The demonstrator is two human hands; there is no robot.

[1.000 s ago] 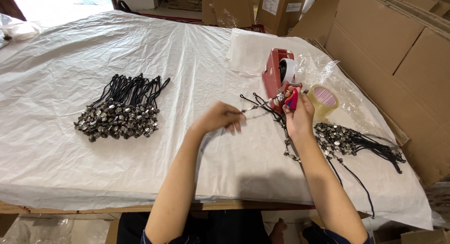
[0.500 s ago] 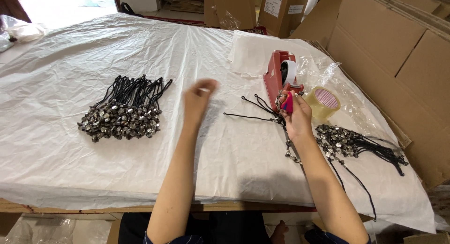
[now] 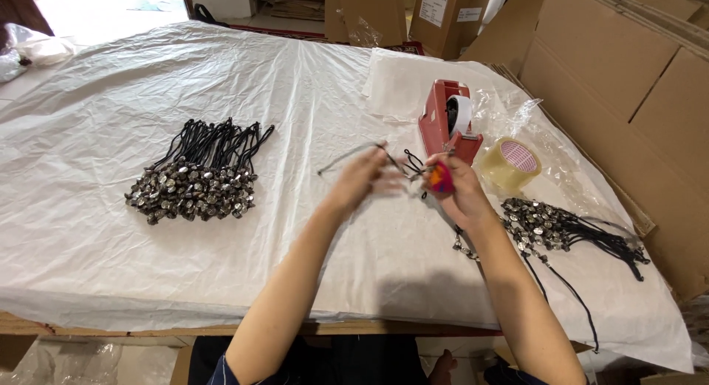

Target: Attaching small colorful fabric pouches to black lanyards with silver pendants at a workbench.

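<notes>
Cords w/ metal beads being sorted, I judge: both hands raised over the tabletop (image 3: 88, 267), working one black cord (image 3: 402, 163) between them. Left hand (image 3: 363, 179) loosely curled, fingers pinching the cord; blurred, so grip is approx. Right hand (image 3: 456, 193) closed on a small red-pink tool (image 3: 442, 179) plus the cord end. Next move prob. needs the cord held taut & steady. Nearby: red tape dispenser (image 3: 447, 123) just behind the hands, clear tape roll (image 3: 508, 163) beside it, loose beaded pile (image 3: 561, 230) at right, neat finished-looking bundle (image 3: 196, 182) well apart at left. Stray cords under the right wrist could snag.
</notes>
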